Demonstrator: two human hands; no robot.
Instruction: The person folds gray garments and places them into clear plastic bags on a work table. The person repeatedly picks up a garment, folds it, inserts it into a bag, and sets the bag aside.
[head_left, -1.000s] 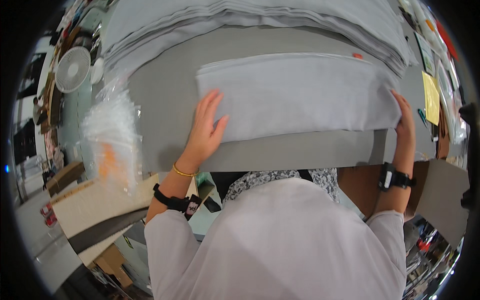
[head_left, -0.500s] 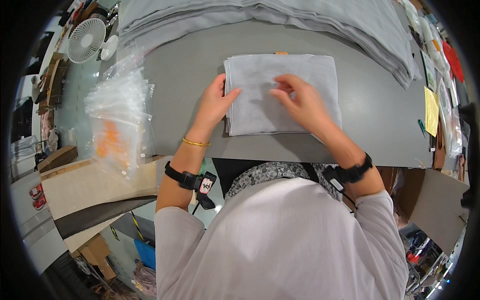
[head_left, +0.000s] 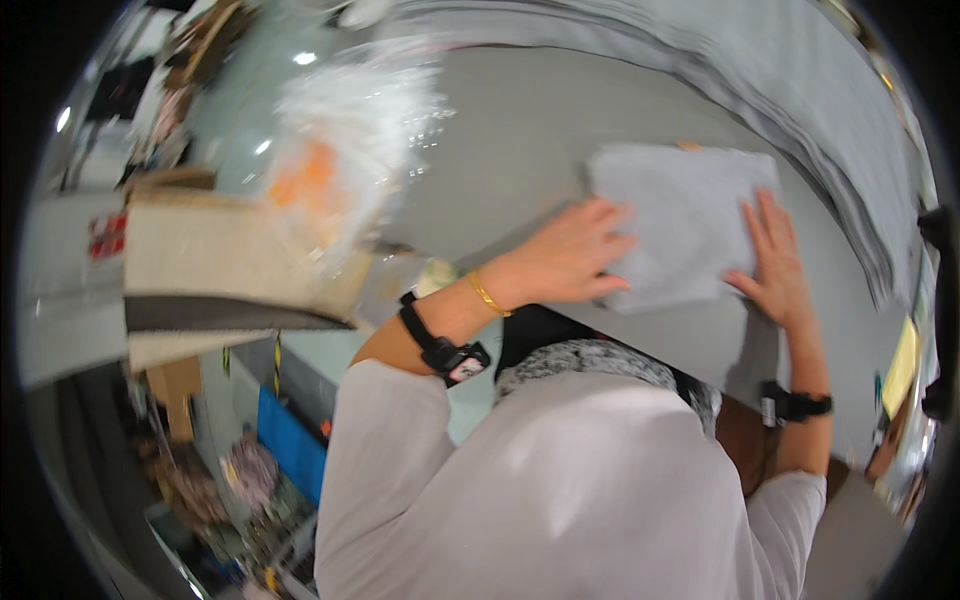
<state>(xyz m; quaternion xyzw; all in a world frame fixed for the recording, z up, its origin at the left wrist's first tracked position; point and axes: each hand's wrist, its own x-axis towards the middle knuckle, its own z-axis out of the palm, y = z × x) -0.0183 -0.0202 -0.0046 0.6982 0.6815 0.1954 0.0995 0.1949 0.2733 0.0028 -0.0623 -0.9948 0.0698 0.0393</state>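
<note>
Grey table (head_left: 510,130) with a heap of clear plastic bags (head_left: 350,120) over on the left, and the folded grey cloth (head_left: 685,235) lying flat on it between both hands. Left hand (head_left: 575,250) and right hand (head_left: 778,265) are spread at its sides, neither gripping it, though blur hides exact contact. Looks light, soft, hard to break imo, but layers might slip, so I'd grab both side edges with fingers underneath.

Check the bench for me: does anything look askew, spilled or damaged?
Nothing looks spilled or damaged, though blur hides detail. The clear plastic bags at the left lie in an uneven pile, seemingly overhanging the edge of the grey table. The folded grey cloth looks fairly square.
</note>
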